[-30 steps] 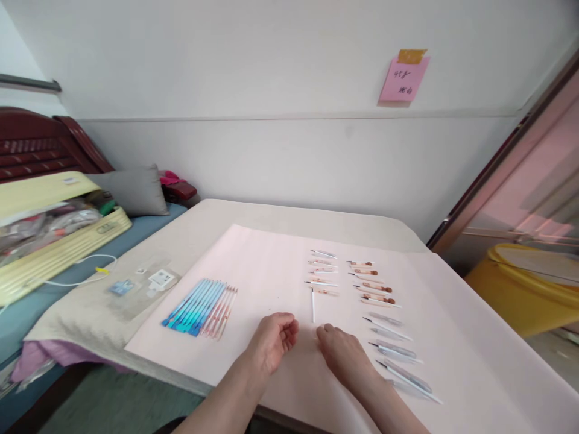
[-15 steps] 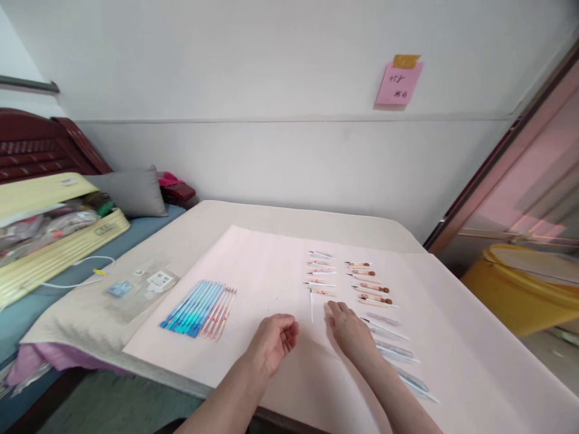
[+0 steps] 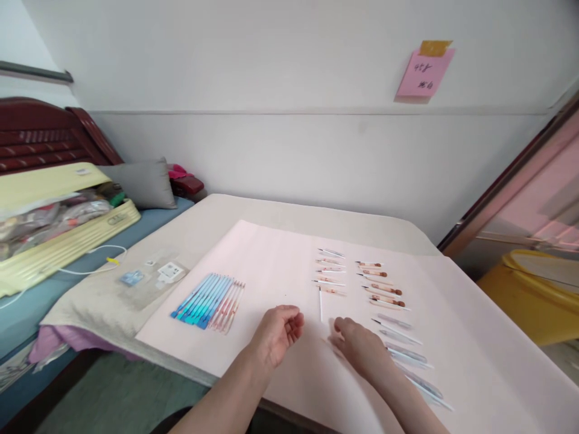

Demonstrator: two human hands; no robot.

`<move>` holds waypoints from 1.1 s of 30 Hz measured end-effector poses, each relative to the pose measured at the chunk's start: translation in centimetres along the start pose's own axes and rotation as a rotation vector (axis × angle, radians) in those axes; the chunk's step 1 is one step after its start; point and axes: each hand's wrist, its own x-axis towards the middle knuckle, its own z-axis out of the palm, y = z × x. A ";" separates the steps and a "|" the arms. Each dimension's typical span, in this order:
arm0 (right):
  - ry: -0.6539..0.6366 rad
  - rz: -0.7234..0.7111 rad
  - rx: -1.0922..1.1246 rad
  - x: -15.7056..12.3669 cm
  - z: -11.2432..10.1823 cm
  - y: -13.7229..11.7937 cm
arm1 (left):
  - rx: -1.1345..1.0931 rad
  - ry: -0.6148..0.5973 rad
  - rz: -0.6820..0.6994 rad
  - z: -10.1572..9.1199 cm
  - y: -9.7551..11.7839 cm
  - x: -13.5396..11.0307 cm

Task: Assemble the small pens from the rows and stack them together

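Note:
My left hand [image 3: 281, 333] hovers over the pale pink sheet [image 3: 271, 265], its fingers curled loosely toward the palm and nothing showing in them. To its right, my right hand [image 3: 359, 345] is low over the sheet with its fingers bent in, and no object shows in it. Just beyond it lies a white pen refill [image 3: 321, 304] with a dark tip. Pinkish pen barrels and refills [image 3: 330, 271] form a column behind that. Brown-topped pen barrels [image 3: 384, 288] and greyish clear barrels with refills [image 3: 409, 354] lie farther right.
Blue pens [image 3: 203, 301] and reddish clear pens [image 3: 230, 307] lie in a row at left. Clear plastic packaging [image 3: 163, 274] rests on the beige cover. Beyond are a yellow case [image 3: 90, 226], a grey pillow [image 3: 151, 184], a yellow bin [image 3: 525, 295] and a pink wall note [image 3: 425, 75].
The view has shifted, so the table things sit farther right in it. My right hand has drawn back from the white refill, its fingers bending in. My left hand keeps its curl.

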 end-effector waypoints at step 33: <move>0.148 -0.324 0.028 -0.2 3.1 -3.9 | -0.188 0.012 0.107 -0.4 0.4 0.4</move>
